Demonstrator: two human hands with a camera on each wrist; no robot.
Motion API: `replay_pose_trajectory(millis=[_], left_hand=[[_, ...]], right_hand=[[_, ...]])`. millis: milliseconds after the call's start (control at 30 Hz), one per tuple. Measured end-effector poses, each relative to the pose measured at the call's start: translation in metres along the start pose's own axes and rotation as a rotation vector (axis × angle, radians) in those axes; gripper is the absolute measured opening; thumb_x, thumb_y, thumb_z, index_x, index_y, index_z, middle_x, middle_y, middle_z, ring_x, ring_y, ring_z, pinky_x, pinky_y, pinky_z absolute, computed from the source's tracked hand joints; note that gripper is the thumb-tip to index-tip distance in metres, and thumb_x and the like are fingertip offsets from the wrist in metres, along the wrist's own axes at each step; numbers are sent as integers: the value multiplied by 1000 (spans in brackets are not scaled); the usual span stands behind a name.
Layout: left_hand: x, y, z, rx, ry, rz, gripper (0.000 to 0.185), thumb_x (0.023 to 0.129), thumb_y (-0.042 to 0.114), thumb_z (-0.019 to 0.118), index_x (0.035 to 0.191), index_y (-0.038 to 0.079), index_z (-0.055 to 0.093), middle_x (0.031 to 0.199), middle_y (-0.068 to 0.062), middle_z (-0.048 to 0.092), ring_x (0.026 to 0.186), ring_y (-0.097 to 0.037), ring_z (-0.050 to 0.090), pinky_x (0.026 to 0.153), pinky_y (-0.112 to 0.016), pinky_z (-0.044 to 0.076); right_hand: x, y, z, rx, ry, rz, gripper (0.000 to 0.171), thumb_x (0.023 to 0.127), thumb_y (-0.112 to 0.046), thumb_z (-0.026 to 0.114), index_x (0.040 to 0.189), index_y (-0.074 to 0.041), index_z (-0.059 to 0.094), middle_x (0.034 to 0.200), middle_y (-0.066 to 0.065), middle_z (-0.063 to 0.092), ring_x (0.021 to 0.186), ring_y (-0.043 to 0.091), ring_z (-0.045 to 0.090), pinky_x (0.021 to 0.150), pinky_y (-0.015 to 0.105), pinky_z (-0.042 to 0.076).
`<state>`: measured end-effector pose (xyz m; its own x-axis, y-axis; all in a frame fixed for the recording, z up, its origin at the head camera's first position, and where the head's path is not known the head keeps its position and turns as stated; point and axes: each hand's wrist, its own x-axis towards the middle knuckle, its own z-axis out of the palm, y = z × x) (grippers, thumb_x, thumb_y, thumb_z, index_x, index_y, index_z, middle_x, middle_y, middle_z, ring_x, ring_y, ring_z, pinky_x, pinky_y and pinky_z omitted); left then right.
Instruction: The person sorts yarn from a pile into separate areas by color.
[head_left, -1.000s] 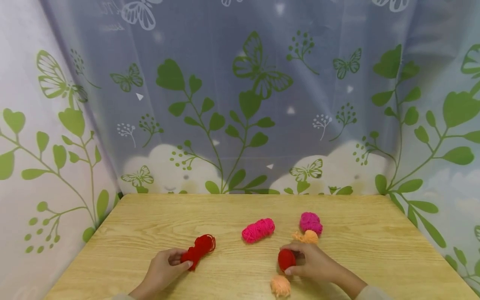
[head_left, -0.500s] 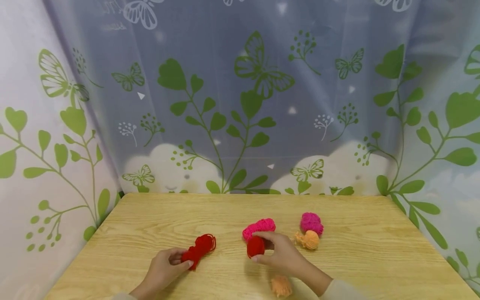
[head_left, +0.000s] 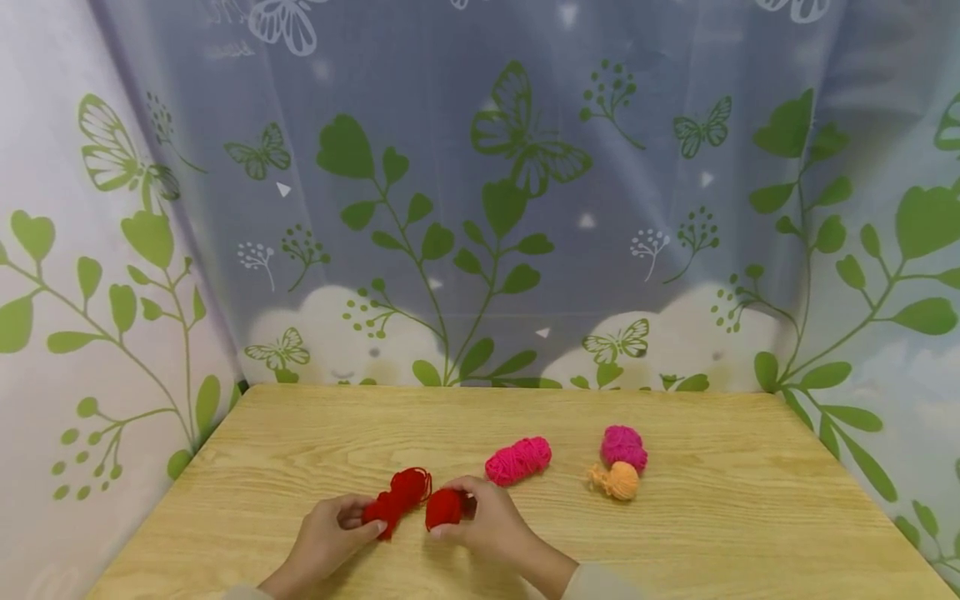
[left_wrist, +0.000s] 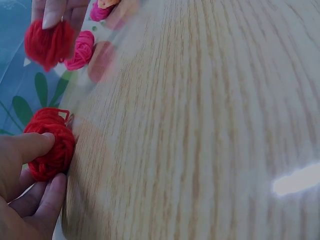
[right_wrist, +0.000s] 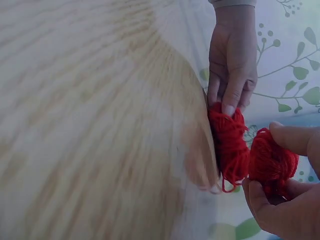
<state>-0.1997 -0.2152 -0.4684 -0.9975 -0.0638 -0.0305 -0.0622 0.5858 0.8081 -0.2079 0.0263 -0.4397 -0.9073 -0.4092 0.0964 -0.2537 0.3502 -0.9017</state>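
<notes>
Both hands are bare, with no rings, watch or gloves. The left hand [head_left: 324, 540] and the right hand [head_left: 487, 527] each end in a light beige sleeve cuff at the wrist, near the front edge of the table [head_left: 712, 533]. The fingernails are short, plain and unpainted.

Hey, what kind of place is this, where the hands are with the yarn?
Probably a small tabletop set-up at home or in a recording booth: a wooden table closed in on three sides by a curtain printed with leaves and butterflies, and little yarn bundles laid out on it.
</notes>
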Motion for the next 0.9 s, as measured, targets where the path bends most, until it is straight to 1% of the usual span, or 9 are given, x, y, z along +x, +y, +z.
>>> replay_pose_trajectory(millis=[167,333,500,600,700,800,900], left_hand=[[0,1,-1,1,4,-3,34,76,12,81,106,1,70,96,-3,70,85,-16,64,73,-31,55],[0,0,-1,-13,11,-2,33,75,11,81,105,2,70,96,-4,70,84,-16,64,72,-30,56],[-2,0,0,-26,11,-2,33,75,11,81,104,2,70,100,-7,69,85,-17,65,72,-30,56],[-2,-1,0,-42,5,9,33,76,11,81,105,1,70,100,-7,69,85,-18,65,72,-30,56],[-2,-2,1,-52,1,26,34,76,11,81,106,0,69,99,-8,70,85,-18,66,71,-29,56],[-2,-3,1,-57,1,36,34,76,10,81,106,-1,69,98,-8,70,85,-19,66,72,-29,56],[-3,-3,1,-58,2,39,34,76,9,80,105,-1,69,96,-8,71,85,-19,67,72,-29,56]], right_hand=[[7,-3,15,-4,2,23,43,73,-16,84,110,-2,66,100,3,67,88,14,58,76,27,50],[11,0,29,19,7,64,43,73,-15,84,109,-1,66,101,4,66,89,15,58,78,28,49],[14,5,38,35,26,62,44,73,-14,84,110,-1,65,105,5,65,91,15,57,78,28,49],[14,6,42,29,51,51,45,72,-15,85,110,-1,65,107,6,65,93,16,58,78,28,50],[14,7,45,0,95,35,44,72,-16,85,109,-1,66,107,7,66,96,19,59,80,29,50],[13,7,48,-15,135,38,43,71,-15,85,107,-2,66,105,7,66,96,20,58,81,31,49],[14,6,49,-17,156,50,41,71,-13,85,106,-3,67,101,5,66,93,17,58,79,30,49]])
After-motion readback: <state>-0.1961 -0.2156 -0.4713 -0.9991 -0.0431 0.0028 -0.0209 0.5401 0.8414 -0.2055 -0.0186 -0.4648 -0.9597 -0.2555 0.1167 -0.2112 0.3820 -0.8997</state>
